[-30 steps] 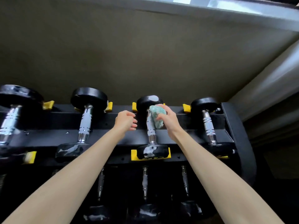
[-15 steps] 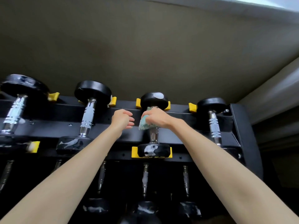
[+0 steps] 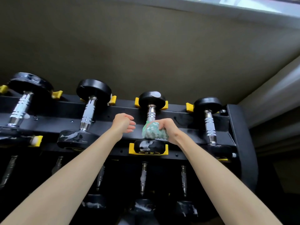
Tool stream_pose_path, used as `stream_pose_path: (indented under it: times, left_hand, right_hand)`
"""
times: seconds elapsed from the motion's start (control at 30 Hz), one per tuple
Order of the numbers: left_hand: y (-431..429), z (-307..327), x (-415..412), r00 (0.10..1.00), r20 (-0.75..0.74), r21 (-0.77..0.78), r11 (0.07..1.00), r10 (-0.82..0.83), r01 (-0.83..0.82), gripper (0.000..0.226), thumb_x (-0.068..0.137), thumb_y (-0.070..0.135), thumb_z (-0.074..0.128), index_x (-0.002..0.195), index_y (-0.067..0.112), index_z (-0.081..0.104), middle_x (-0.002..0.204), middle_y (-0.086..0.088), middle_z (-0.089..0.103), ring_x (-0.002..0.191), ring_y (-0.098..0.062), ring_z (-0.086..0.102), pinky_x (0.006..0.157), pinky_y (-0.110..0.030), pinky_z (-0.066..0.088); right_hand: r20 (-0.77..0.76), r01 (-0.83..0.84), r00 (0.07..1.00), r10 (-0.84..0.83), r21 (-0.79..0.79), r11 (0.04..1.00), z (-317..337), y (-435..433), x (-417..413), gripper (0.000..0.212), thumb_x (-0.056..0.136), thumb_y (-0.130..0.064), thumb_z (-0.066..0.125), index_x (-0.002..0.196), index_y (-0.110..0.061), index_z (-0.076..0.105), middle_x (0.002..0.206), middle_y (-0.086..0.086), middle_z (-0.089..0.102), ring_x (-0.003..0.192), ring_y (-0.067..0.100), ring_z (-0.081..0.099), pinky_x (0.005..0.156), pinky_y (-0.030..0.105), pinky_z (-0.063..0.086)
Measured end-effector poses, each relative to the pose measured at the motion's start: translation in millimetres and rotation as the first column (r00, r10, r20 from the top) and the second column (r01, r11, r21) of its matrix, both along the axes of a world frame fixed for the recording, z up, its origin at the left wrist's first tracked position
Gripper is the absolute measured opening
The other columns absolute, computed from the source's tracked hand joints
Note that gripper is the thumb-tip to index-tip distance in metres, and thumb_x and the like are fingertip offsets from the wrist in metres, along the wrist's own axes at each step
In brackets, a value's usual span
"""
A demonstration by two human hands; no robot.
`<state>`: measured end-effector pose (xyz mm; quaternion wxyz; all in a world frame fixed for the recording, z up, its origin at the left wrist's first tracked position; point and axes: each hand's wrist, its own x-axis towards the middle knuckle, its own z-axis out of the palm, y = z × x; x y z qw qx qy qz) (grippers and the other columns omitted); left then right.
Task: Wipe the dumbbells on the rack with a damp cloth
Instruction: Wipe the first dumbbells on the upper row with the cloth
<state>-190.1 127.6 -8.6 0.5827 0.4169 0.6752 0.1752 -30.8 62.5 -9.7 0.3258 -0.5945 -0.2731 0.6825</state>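
— Two hands at the rack [image 3: 181, 117]: where are we?
— Our right hand [image 3: 168, 129] clenches the damp cloth [image 3: 151, 133] around the handle of the third dumbbell [image 3: 151, 113] on the top rail, just above its near head. Our left hand [image 3: 123, 124] hangs beside it, loosely curled, holding nothing.
— How do we do it well?
— We squeeze, twist along the knurling, then wipe both heads.

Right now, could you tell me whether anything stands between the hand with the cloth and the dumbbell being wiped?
Nothing visible does. The right hand holds the green cloth directly against the lower handle of the dumbbell, just above its near head. The left hand hovers to the left, apart from it, holding nothing.
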Motion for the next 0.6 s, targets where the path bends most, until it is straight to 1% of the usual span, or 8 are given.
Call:
stream_pose_path:
  times: [0.07,0.13,0.2,0.27,0.4,0.5,0.57,0.6]
  left_hand:
    - [-5.0,3.1,-0.3,1.0,-0.006,-0.076,0.997,-0.026,0.026,0.026,0.096,-0.001,0.031,0.104,0.0,0.055,0.104,-0.022,0.061,0.07,-0.024,0.06,0.064,-0.031,0.053]
    - [-9.5,3.6,-4.2,0.994,-0.031,-0.18,0.979,-0.106,0.099,0.029,0.097,-0.001,0.032,0.116,-0.005,0.052,0.112,-0.025,0.06,0.08,-0.031,0.062,0.068,-0.036,0.055]
    - [-14.4,4.9,-9.1,0.982,-0.045,-0.248,0.954,-0.184,0.167,0.035,0.097,-0.003,0.031,0.128,-0.007,0.045,0.119,-0.027,0.058,0.095,-0.036,0.062,0.072,-0.038,0.055]
    - [-16.7,5.7,-13.0,0.981,-0.045,-0.263,0.95,-0.187,0.169,0.037,0.097,-0.002,0.031,0.132,-0.006,0.043,0.12,-0.028,0.057,0.102,-0.037,0.062,0.076,-0.038,0.055]
    - [-13.0,14.5,-7.0,0.984,-0.036,-0.183,0.969,-0.177,0.167,0.033,0.097,0.001,0.036,0.127,-0.006,0.047,0.109,-0.024,0.06,0.076,-0.027,0.063,0.069,-0.033,0.055]
    - [-12.1,36.4,8.2,0.982,0.128,-0.035,0.989,-0.139,0.145,0.029,0.096,0.001,0.038,0.118,-0.002,0.056,0.108,-0.022,0.064,0.078,-0.025,0.065,0.072,-0.031,0.057]
    - [-15.0,54.9,18.2,0.928,0.318,0.021,0.98,-0.195,0.199,0.024,0.096,0.008,0.04,0.106,0.003,0.061,0.113,-0.022,0.063,0.087,-0.029,0.066,0.078,-0.034,0.057]
    - [-16.9,63.1,21.4,0.879,0.416,0.014,0.969,-0.232,0.249,0.024,0.097,0.015,0.041,0.1,0.006,0.063,0.113,-0.021,0.064,0.09,-0.03,0.065,0.081,-0.037,0.056]
  right_hand:
    - [-0.074,0.061,0.995,-0.065,-0.055,0.997,0.1,-5.9,0.8,0.058,0.04,-0.016,0.042,0.091,0.003,0.062,0.088,0.016,0.061,0.074,0.026,0.06,0.068,0.028,0.048]
    - [-0.067,0.071,0.995,-0.078,-0.102,0.992,1.8,-7.5,2.0,0.065,0.035,-0.018,0.047,0.096,0.002,0.058,0.092,0.016,0.059,0.078,0.027,0.055,0.068,0.029,0.044]
    - [-0.078,0.081,0.993,-0.091,-0.124,0.989,5.0,-11.4,5.1,0.06,0.044,-0.018,0.046,0.102,-0.003,0.053,0.095,0.015,0.06,0.081,0.027,0.056,0.068,0.031,0.043]
    - [-0.127,0.159,0.976,-0.176,-0.13,0.979,7.0,-17.2,11.8,0.051,0.053,-0.018,0.045,0.099,0.001,0.055,0.093,0.015,0.063,0.08,0.026,0.06,0.07,0.031,0.045]
    - [-0.349,0.38,0.848,-0.398,-0.123,0.917,21.3,-28.7,22.7,0.028,0.062,-0.015,0.039,0.077,-0.002,0.058,0.07,0.012,0.066,0.069,0.026,0.061,0.07,0.035,0.047]
    - [-0.508,0.497,0.726,-0.464,-0.079,0.864,37.3,-31.7,24.2,0.029,0.067,-0.017,0.039,0.077,-0.003,0.063,0.074,0.012,0.067,0.065,0.025,0.067,0.067,0.03,0.056]
    - [-0.618,0.542,0.64,-0.458,-0.06,0.838,41.8,-32.2,25.9,0.037,0.07,-0.018,0.043,0.084,0.002,0.071,0.087,0.017,0.07,0.076,0.029,0.07,0.07,0.036,0.059]
    - [-0.652,0.545,0.617,-0.44,-0.05,0.837,43.6,-33.1,26.8,0.038,0.069,-0.017,0.05,0.091,0.004,0.072,0.099,0.02,0.068,0.087,0.032,0.069,0.078,0.041,0.058]
